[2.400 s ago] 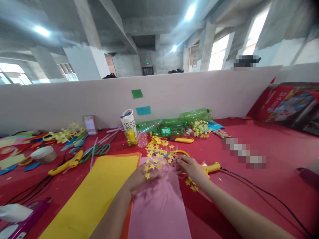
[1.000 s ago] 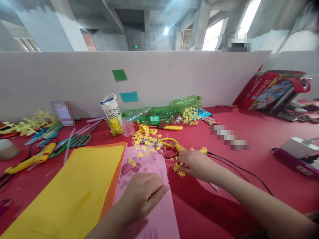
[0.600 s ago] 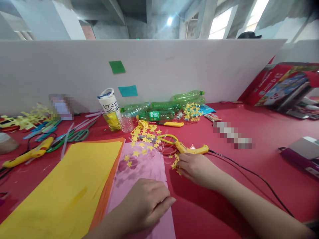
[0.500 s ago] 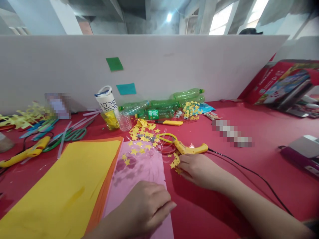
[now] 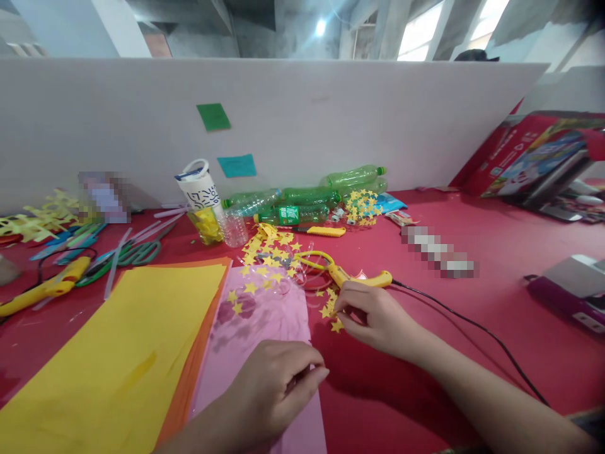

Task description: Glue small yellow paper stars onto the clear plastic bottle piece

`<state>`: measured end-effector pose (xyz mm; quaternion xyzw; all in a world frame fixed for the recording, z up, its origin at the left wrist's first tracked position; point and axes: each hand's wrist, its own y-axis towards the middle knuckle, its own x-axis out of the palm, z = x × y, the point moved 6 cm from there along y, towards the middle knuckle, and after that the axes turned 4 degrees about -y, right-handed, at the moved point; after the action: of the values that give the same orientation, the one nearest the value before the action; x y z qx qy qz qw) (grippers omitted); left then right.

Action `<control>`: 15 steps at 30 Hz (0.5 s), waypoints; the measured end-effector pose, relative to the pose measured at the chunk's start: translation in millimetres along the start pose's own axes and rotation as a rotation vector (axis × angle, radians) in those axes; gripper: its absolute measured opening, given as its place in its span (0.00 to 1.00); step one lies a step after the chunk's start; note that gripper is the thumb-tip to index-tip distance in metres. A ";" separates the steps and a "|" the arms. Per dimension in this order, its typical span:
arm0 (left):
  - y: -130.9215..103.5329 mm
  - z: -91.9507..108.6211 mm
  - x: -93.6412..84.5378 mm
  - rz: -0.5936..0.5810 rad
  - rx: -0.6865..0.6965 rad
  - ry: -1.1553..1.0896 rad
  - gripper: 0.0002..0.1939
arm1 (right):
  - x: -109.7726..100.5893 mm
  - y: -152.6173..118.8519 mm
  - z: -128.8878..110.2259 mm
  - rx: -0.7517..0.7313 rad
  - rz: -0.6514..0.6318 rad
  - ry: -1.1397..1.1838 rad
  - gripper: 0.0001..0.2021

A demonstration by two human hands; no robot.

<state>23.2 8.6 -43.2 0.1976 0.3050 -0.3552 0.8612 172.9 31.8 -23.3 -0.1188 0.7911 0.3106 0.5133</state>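
Observation:
Over the pink sheet my left hand is closed, thumb and fingertips together; what it pinches, if anything, is too small to make out. My right hand has its fingers curled in a pinch beside small yellow paper stars on the red table. Whatever lies between those fingertips is hidden. Just beyond my right hand lies a yellow glue gun with a black cord. More yellow stars are scattered on the pink sheet's far end, near clear curled plastic strips.
Yellow paper lies over orange sheets at left. Green bottles, a yellow cutter and a white cup stand or lie toward the back panel. Scissors and another glue gun are at left; a red box is at right.
My right hand has risen slightly from the stars, its fingers now more curled. My left hand's thumb and fingers have rounded into a pinch. The view has shifted a little.

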 end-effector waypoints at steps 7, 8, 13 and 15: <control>0.7 -16.2 18.1 0.000 -0.423 -0.864 0.20 | -9.3 -20.6 -49.1 -0.423 0.247 -0.177 0.08; 1.8 -16.1 19.7 -0.007 -0.431 -0.948 0.20 | -8.8 -23.1 -54.5 -0.486 0.241 -0.229 0.08; 2.2 -18.2 23.6 -0.030 -0.501 -1.171 0.13 | -15.3 -23.4 -63.8 -0.572 0.232 -0.253 0.10; 1.6 -17.8 24.0 -0.038 -0.497 -1.140 0.12 | -17.0 -21.3 -63.5 -0.533 0.247 -0.211 0.10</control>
<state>31.0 7.7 -72.1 -0.2351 -0.1259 -0.3387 0.9023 144.5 -26.0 1.6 -0.1195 0.6325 0.5778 0.5018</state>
